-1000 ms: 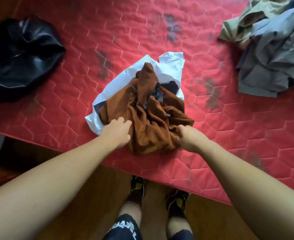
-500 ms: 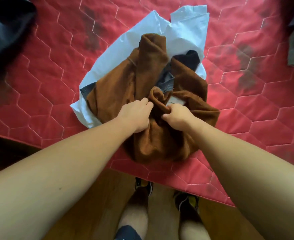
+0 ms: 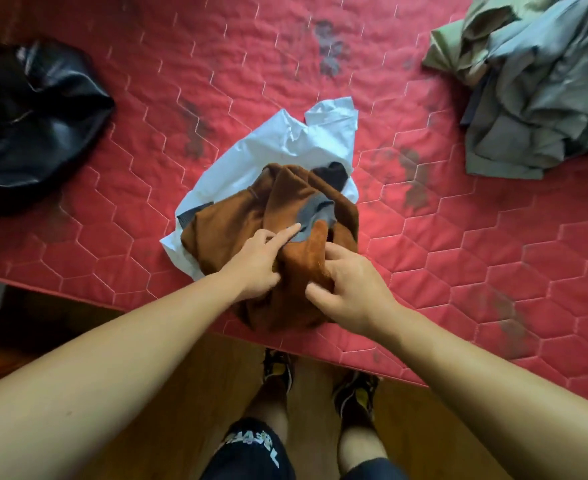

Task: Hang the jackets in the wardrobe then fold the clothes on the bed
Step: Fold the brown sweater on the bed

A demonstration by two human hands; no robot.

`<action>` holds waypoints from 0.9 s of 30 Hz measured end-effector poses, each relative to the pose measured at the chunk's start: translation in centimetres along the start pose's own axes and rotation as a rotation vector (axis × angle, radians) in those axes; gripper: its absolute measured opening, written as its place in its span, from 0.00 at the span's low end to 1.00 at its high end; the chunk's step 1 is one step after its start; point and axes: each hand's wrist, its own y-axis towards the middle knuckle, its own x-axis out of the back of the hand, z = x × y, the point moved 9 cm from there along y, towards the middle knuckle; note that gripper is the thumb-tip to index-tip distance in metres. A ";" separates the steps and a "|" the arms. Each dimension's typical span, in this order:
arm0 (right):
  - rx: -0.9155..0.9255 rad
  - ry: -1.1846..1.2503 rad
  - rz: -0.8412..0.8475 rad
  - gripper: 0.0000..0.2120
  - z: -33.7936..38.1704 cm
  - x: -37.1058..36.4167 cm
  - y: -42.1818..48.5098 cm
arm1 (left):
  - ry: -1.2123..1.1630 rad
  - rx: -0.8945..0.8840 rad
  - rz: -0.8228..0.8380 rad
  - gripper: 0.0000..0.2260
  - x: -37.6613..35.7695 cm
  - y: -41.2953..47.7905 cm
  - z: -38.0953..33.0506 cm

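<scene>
Together, left hand [image 3: 254, 266] and right hand [image 3: 349, 289] gripped one brown jacket [image 3: 228, 233] (lying on one white shirt [image 3: 251, 164]) on the bed [image 3: 458, 258]; one black jacket [image 3: 32, 126] lay apart.

One cam, head-worn, wide-angle, facing fwd & steeply down over the near edge of the red bed [image 3: 458, 254]. Close range: brown garment [image 3: 230, 233] sits approx mid-frame, forearms [image 3: 129, 341] enter from both bottom corners, feet [image 3: 278, 368] on wood floor [image 3: 403, 441] directly below the lens.
</scene>
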 end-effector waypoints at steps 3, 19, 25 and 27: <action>0.070 0.099 -0.042 0.08 4.8 4.5 -2.3 | 0.010 -0.117 -0.206 0.26 4.1 -1.8 -4.6; -0.236 0.435 -0.176 0.15 11.7 23.1 -13.1 | 0.219 -0.836 -0.506 0.08 17.4 -22.9 -31.2; -0.087 0.414 -0.315 0.10 20.2 28.3 -17.1 | -0.082 -0.652 -0.400 0.30 18.7 -22.9 -31.1; -0.035 0.351 -0.298 0.05 23.2 28.9 -18.3 | -0.031 -0.639 -0.246 0.46 17.6 -21.8 -30.9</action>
